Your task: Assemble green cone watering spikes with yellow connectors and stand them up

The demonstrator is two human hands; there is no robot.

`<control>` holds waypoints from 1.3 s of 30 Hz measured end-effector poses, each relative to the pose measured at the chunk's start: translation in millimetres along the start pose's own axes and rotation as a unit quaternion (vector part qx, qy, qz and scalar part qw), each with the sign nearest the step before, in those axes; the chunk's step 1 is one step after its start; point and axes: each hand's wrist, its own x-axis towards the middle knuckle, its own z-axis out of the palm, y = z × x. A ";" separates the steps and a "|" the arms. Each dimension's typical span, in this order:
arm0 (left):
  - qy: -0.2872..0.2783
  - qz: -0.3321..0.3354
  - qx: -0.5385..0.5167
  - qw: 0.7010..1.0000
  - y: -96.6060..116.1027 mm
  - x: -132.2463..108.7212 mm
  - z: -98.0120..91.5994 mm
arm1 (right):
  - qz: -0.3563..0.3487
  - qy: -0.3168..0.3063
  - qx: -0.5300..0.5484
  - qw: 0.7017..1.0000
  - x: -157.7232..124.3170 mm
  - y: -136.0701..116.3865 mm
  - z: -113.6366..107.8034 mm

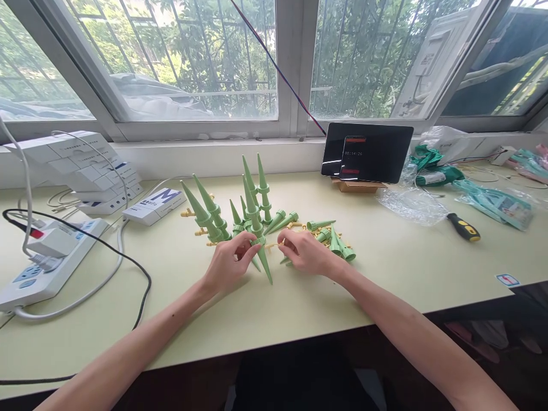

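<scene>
A heap of green plastic cone spikes [222, 220] lies in the middle of the pale green table [299, 297], several standing point-up, others lying flat. Small tan valve pieces [188, 213] sit among them. My left hand [229, 264] is closed in a pinch on one green spike [262, 258] that points down toward me. My right hand [306, 251] is closed too, pinching a small tan piece [276, 245] right beside that spike. More spikes [340, 244] lie just behind my right hand.
A white power strip [47, 262] with black and white cables sits at the left, stacked white boxes [85, 168] behind it. A tablet and phone [368, 153] lean at the window sill. A yellow-handled screwdriver [464, 227] and plastic bags [492, 202] lie at the right.
</scene>
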 end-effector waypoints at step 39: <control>-0.024 0.032 0.009 0.999 -0.7 -0.3 0.2 | -0.035 0.017 -0.003 0.999 2.0 0.1 7.9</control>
